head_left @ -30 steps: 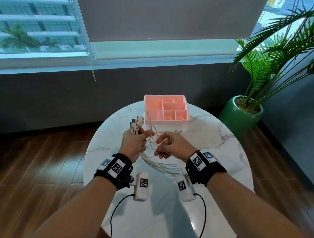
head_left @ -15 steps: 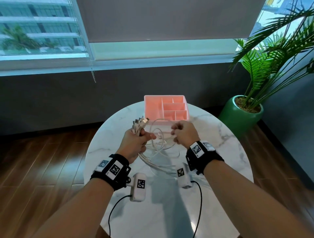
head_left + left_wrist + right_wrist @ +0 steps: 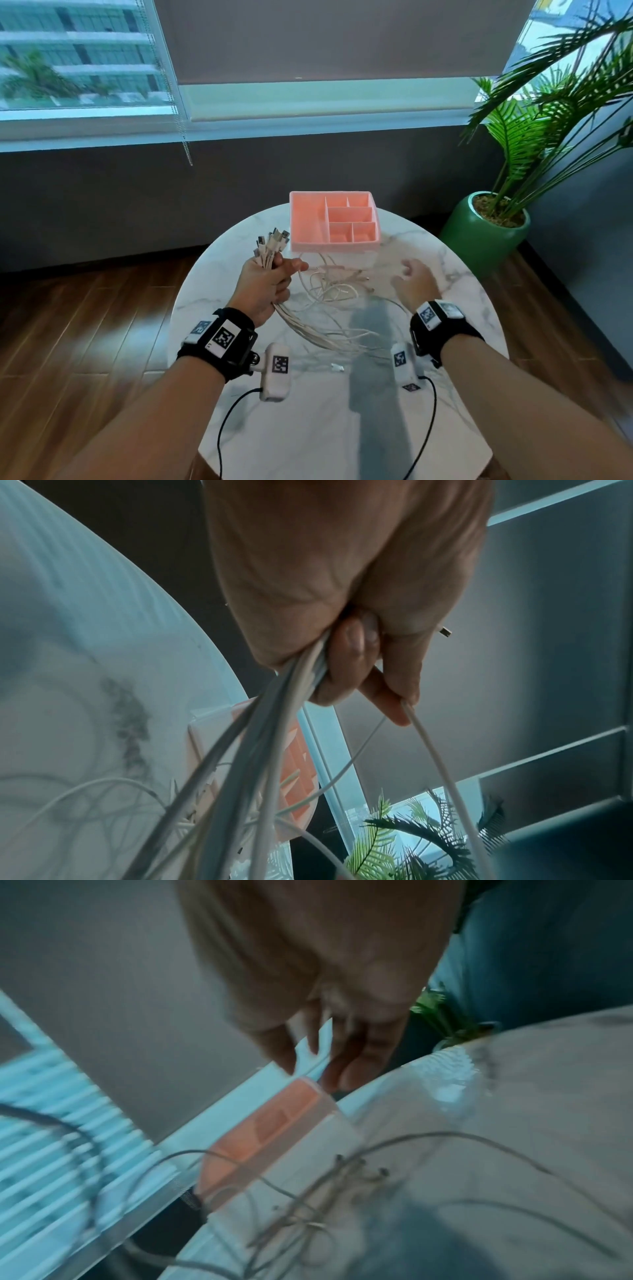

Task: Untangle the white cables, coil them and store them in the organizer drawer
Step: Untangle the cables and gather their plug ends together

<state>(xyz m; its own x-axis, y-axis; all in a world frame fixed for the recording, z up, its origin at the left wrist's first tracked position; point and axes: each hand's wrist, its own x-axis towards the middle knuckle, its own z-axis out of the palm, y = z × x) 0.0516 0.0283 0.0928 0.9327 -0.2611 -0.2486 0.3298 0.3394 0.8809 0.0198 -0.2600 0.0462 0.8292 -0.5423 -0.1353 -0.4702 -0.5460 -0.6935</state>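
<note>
your left hand (image 3: 265, 286) is fisted round a bunch of white cables (image 3: 329, 329), just in front of the tray's (image 3: 306, 219) near left corner. the plug ends (image 3: 270, 243) fan up out of the top of the fist, close to that corner but not touching the tray. in the left wrist view the fingers (image 3: 346, 653) are curled tight on the bundle (image 3: 267, 750), and one strand (image 3: 441, 772) runs out separately from under the thumb tip.

below the fist the cables drop to the table (image 3: 342, 428) and spread toward you from the tray. a loose tangle (image 3: 330, 286) of loops lies on the marble right in front of the tray's near wall, with a few small plug tips at its right side. one small white piece (image 3: 337, 367) lies apart, further toward you from the tray; what it is cannot be told.

your right hand (image 3: 416, 282) is over the table in front of the tray's near right corner, to the right of the tangle. it holds nothing; the right wrist view is blurred, but the fingers (image 3: 359, 1053) hang loose and slightly parted, clear of the cables (image 3: 342, 1191).

the tray is pink, with its compartments holding no cables, at the table's far edge. a plant (image 3: 486, 229) in a green pot stands on the floor to the right of the tray.
</note>
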